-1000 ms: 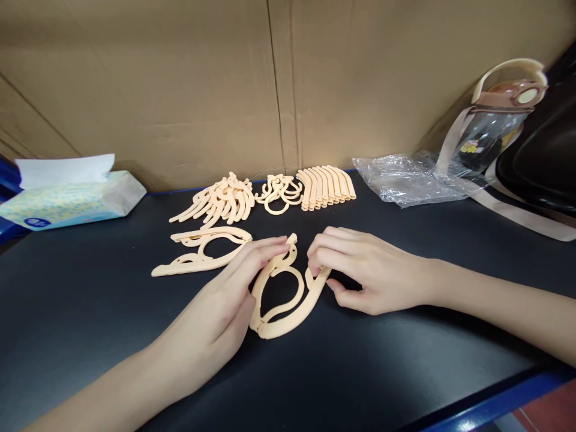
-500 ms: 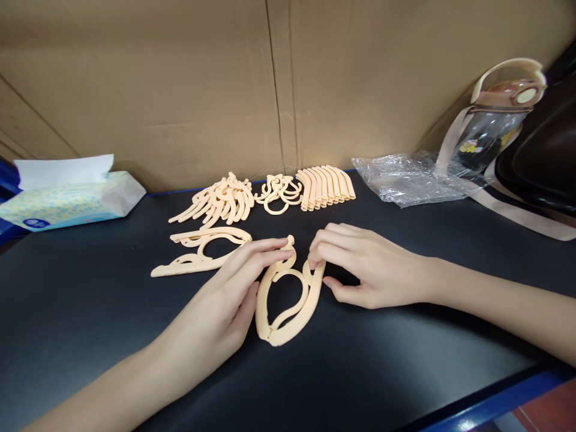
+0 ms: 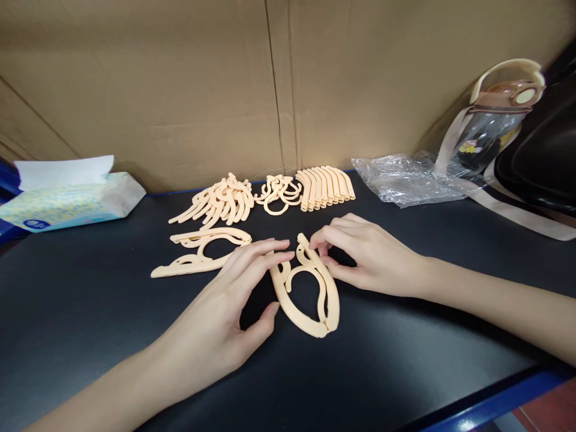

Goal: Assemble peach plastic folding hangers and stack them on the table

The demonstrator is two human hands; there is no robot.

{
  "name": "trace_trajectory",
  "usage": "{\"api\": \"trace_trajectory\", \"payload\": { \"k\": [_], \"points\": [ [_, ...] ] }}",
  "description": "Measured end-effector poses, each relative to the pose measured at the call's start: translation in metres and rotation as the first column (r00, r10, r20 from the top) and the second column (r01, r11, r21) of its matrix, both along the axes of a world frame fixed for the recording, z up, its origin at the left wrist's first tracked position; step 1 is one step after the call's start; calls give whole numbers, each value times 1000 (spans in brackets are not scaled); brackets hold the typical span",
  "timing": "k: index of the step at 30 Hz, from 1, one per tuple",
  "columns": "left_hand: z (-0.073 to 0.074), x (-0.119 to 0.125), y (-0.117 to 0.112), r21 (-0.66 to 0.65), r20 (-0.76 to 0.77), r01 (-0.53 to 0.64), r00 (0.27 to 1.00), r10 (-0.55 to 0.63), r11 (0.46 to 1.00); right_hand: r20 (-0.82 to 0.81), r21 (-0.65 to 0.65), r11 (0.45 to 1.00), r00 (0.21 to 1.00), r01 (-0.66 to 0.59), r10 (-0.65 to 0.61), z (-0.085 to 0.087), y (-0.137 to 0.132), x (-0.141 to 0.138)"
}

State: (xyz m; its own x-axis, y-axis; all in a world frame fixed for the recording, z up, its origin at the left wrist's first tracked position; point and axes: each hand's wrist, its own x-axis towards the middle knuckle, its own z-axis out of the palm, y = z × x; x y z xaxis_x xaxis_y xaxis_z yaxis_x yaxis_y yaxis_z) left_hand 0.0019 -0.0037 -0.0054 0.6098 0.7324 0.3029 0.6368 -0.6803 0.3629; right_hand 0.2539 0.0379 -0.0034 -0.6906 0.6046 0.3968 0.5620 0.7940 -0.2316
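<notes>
A cream plastic folding hanger [image 3: 332, 294] lies on the dark tabletop between my hands, arms folded close together around its hook, joined end toward me. My left hand [image 3: 225, 294] is open, its fingers stretched over the far end of the hanger's left arm and its thumb spread away near the outer edge. My right hand [image 3: 373, 252] has its fingers curled and its thumb drawn in, closed at the upper part of the right arm. Beyond my left hand lies a second folding hanger [image 3: 180, 266], its arms pointing left.
Along the back sit a heap of loose hanger arms [image 3: 225, 201], several hooks [image 3: 275, 207] and a neat row of curved arms [image 3: 326, 187]. A tissue pack [image 3: 90, 201] stands left. At right are a clear plastic bag [image 3: 400, 180] and a strapped water bottle [image 3: 488, 132].
The near hanger has turned, its joined end swinging to the right. My left thumb has spread away from it, and my right thumb has drawn in toward the fingers.
</notes>
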Motion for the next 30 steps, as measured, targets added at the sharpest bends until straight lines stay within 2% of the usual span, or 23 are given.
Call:
{"api": "trace_trajectory", "payload": {
  "k": [8, 14, 16, 23, 30],
  "points": [
    [-5, -2, 4, 26, 2, 21, 1000, -21, 999, -40, -35, 999, 999, -35, 34, 2, -2, 1],
    [-9, -4, 8, 55, 2, -5, 1000, 5, 998, 8, -140, 964, 973, -227, 230, 3, -5, -2],
    [-10, -5, 9, 58, -13, -22, 1000, 23, 998, 16, -175, 951, 965, -256, 263, 2, -7, -2],
    [-16, -11, 8, 38, -89, -74, 993, 77, 997, 25, -170, 977, 990, -131, 137, 5, -9, -4],
    [-9, -8, 7, 13, -56, 12, 998, -11, 1000, -34, -174, 972, 988, -157, 153, 6, -12, -4]
  ]
}}
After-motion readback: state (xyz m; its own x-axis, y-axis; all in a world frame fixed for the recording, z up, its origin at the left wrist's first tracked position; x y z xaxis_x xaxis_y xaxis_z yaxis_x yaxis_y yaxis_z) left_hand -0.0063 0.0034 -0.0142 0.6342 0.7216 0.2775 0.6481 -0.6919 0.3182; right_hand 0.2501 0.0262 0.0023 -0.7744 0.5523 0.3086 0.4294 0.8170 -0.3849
